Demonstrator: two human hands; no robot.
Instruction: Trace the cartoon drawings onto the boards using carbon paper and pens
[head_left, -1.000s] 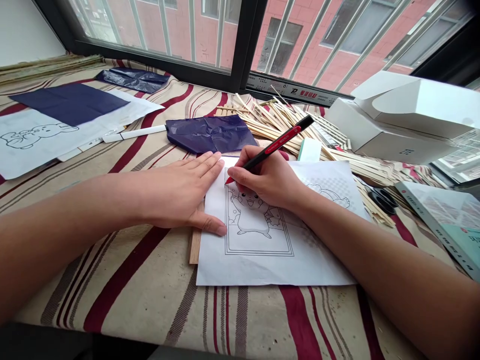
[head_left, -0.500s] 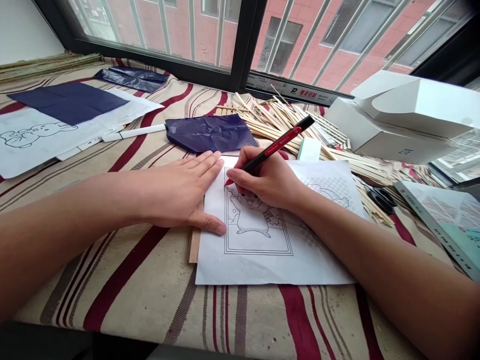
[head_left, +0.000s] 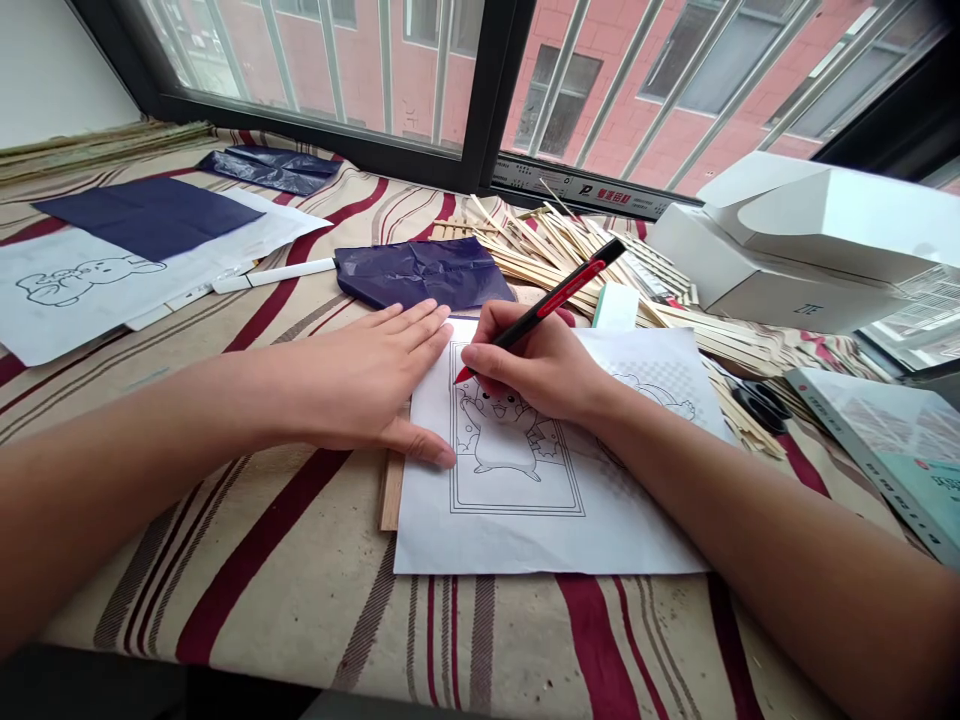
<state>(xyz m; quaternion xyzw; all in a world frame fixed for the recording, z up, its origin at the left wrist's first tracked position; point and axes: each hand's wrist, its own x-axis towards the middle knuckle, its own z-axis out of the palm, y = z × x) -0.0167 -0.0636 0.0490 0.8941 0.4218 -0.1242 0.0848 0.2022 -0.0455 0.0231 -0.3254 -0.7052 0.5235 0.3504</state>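
My right hand (head_left: 536, 365) is closed round a red and black pen (head_left: 547, 300), whose tip touches the upper left of a framed cartoon line drawing on a white sheet of paper (head_left: 525, 520). Flat on the sheet's left edge lies my left hand (head_left: 367, 385), fingers stretched out together and thumb pressing the paper. A thin wooden board (head_left: 390, 490) shows under the sheet's left side.
A crumpled dark blue carbon sheet (head_left: 420, 270) lies behind the hands, with a white pen (head_left: 274, 272) beside it. Bamboo strips (head_left: 570, 245) are heaped near the window. White boxes (head_left: 787, 250) and a book (head_left: 885, 440) stand right. Another drawing (head_left: 82, 280) with carbon paper lies far left.
The pen tip has shifted slightly on the drawing's upper left. The view has tipped a little; both hands stay where they were.
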